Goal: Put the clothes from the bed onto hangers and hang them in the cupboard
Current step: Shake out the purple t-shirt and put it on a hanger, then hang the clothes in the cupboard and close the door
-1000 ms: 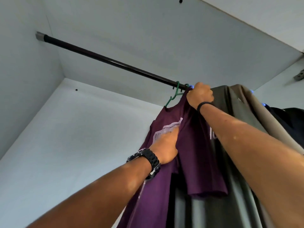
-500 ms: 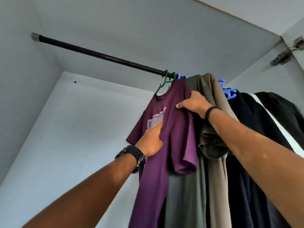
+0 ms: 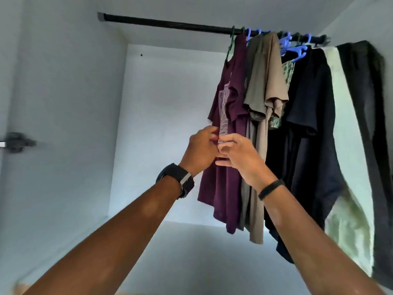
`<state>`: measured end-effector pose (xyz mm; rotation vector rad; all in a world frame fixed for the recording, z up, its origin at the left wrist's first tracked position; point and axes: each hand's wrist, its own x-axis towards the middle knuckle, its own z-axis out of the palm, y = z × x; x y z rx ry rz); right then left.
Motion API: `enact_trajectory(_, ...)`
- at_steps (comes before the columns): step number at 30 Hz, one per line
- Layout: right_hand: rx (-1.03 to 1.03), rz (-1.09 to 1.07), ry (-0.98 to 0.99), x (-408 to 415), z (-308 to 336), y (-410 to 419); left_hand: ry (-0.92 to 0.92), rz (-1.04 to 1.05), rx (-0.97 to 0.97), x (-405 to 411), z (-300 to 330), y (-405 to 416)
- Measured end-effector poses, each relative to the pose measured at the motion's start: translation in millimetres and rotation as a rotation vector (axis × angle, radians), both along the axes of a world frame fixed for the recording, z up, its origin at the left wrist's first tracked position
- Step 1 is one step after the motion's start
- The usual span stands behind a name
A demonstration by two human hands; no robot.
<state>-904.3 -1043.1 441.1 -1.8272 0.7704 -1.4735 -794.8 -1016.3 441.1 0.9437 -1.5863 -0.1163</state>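
Note:
A purple T-shirt [image 3: 230,116] with a pale print hangs on a green hanger [image 3: 230,46] at the left end of the row on the dark cupboard rail [image 3: 170,24]. Both my hands meet in front of the shirt at mid-height. My left hand [image 3: 201,151], with a black watch on its wrist, pinches the shirt's front edge. My right hand [image 3: 238,155], with a black band on its wrist, touches the left hand, and its thumb and forefinger close on the fabric just below the print.
To the right of the purple shirt hang an olive-brown shirt [image 3: 265,81], a dark navy shirt [image 3: 310,128] and a pale green and black garment [image 3: 353,145], on blue hangers [image 3: 295,48]. The rail's left half is bare. A door hinge [image 3: 16,142] sits on the left wall.
My right hand came down from the shirt's shoulder to join the left hand at the shirt's front. The view pulled back and lowered, showing the whole row of clothes.

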Motion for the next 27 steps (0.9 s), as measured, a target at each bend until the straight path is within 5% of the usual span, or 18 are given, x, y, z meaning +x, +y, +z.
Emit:
enact_trajectory(12,0.186,0.355,0.196,133,-215,231,0.408,0.324,0.282,116,-236,282)
enact_trajectory(27,0.403,1.433,1.029,332,-424,758,0.956,1.121,0.734,220,-452,876)
